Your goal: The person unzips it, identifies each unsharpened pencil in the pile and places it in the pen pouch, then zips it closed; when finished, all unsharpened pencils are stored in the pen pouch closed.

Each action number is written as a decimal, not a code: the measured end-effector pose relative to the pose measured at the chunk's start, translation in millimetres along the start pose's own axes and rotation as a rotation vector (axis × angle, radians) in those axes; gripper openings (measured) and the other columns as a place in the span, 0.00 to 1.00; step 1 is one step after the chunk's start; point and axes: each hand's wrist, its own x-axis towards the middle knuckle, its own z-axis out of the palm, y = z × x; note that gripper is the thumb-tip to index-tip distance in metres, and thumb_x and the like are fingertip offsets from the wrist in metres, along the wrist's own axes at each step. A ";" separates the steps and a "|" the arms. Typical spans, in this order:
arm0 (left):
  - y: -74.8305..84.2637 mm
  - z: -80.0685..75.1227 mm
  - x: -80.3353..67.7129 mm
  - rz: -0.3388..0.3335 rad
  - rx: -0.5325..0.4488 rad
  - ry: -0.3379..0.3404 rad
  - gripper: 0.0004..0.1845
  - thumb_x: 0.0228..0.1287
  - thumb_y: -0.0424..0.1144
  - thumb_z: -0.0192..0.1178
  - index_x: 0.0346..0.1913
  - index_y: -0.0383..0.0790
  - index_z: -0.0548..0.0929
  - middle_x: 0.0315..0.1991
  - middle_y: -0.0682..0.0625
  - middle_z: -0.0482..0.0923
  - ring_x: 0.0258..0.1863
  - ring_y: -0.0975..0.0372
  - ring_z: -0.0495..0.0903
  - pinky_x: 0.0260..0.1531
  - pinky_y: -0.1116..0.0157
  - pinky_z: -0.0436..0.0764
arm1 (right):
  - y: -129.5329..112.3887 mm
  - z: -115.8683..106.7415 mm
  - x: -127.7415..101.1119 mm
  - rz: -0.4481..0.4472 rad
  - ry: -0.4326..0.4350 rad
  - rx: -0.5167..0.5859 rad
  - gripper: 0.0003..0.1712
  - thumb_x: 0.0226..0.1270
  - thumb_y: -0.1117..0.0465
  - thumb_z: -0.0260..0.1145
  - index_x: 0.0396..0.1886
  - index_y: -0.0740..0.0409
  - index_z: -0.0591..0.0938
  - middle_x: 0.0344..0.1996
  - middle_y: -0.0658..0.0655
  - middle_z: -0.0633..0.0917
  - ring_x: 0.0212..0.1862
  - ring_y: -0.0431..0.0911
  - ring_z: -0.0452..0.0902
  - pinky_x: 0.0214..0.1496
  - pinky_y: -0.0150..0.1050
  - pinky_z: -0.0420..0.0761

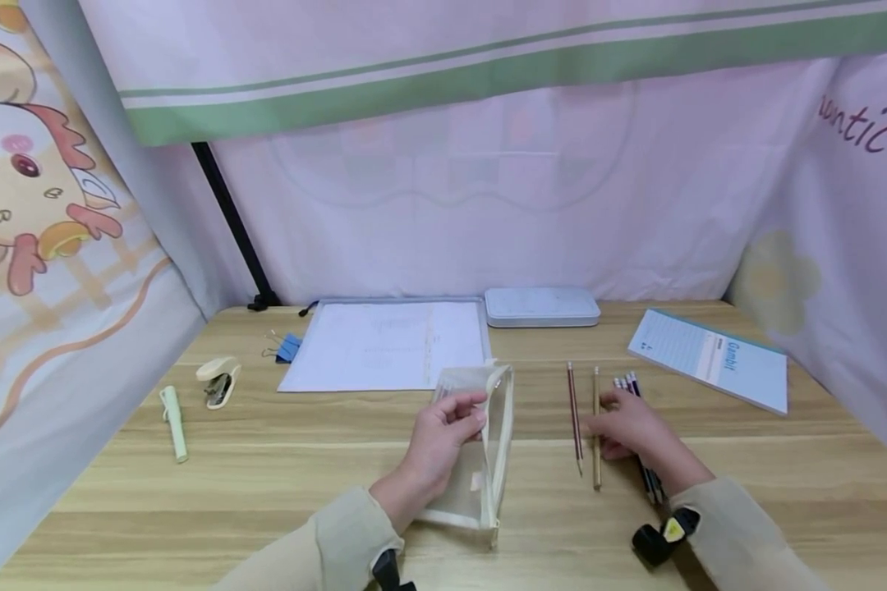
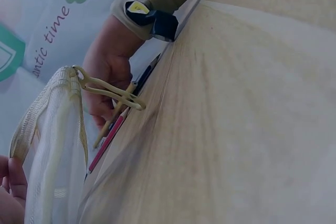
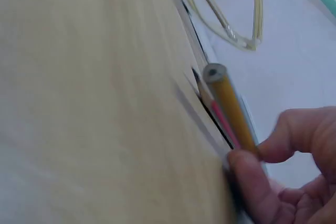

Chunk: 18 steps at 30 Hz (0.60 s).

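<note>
With my left hand (image 1: 439,435) I hold a translucent mesh zip pouch (image 1: 454,501) by its edge, its zipper side facing right in the head view. The pouch (image 2: 47,145) and its zipper pull (image 2: 113,94) show close up in the left wrist view. My right hand (image 1: 628,425) pinches a yellow pencil (image 3: 231,109) between thumb and finger. That pencil's blunt end points away from the hand in the right wrist view. Left of it lies a dark red pencil (image 1: 574,414). Several dark pencils (image 1: 646,476) lie partly hidden under the right hand.
A white paper sheet (image 1: 384,345) and a pale flat case (image 1: 542,307) lie at the back. To the right is a blue notepad (image 1: 710,359). At left are a blue binder clip (image 1: 288,348), a cream stapler (image 1: 218,381) and a light green pen (image 1: 173,424).
</note>
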 end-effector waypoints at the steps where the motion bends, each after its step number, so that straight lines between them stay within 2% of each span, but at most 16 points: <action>1: -0.3 0.5 0.2 -0.002 0.001 0.000 0.16 0.57 0.25 0.59 0.50 0.26 0.77 0.35 0.46 0.76 0.32 0.66 0.74 0.34 0.71 0.80 | 0.4 0.8 -1.1 -0.007 -0.001 0.060 0.40 0.59 0.64 0.59 0.67 0.72 0.53 0.24 0.57 0.77 0.21 0.43 0.75 0.24 0.37 0.81; 5: -0.6 2.2 0.3 -0.006 0.004 0.002 0.16 0.57 0.25 0.59 0.50 0.26 0.77 0.34 0.48 0.77 0.32 0.67 0.74 0.34 0.71 0.80 | -3.4 9.0 -6.0 -0.085 0.022 0.269 0.41 0.55 0.69 0.57 0.68 0.69 0.51 0.30 0.60 0.81 0.22 0.41 0.76 0.25 0.35 0.82; 8: -0.7 3.3 -0.1 -0.005 0.001 0.004 0.16 0.57 0.25 0.59 0.50 0.26 0.77 0.34 0.49 0.78 0.31 0.67 0.75 0.34 0.72 0.80 | -11.5 21.4 -10.7 -0.137 0.051 0.373 0.40 0.55 0.72 0.56 0.68 0.68 0.53 0.34 0.61 0.82 0.23 0.41 0.78 0.26 0.34 0.82; 14: -1.7 5.1 -0.3 0.001 -0.005 0.004 0.16 0.56 0.25 0.58 0.50 0.25 0.76 0.32 0.52 0.77 0.32 0.67 0.75 0.34 0.71 0.80 | -29.7 55.2 -22.2 -0.175 0.028 0.513 0.36 0.56 0.74 0.56 0.66 0.70 0.57 0.26 0.54 0.80 0.23 0.41 0.77 0.28 0.33 0.82; 18: -3.1 6.8 -0.7 0.004 -0.009 0.007 0.16 0.57 0.24 0.58 0.50 0.25 0.76 0.33 0.50 0.77 0.32 0.67 0.75 0.35 0.71 0.80 | -36.8 77.2 -28.1 -0.169 0.001 0.553 0.33 0.54 0.74 0.57 0.62 0.70 0.62 0.27 0.55 0.81 0.24 0.43 0.77 0.29 0.35 0.83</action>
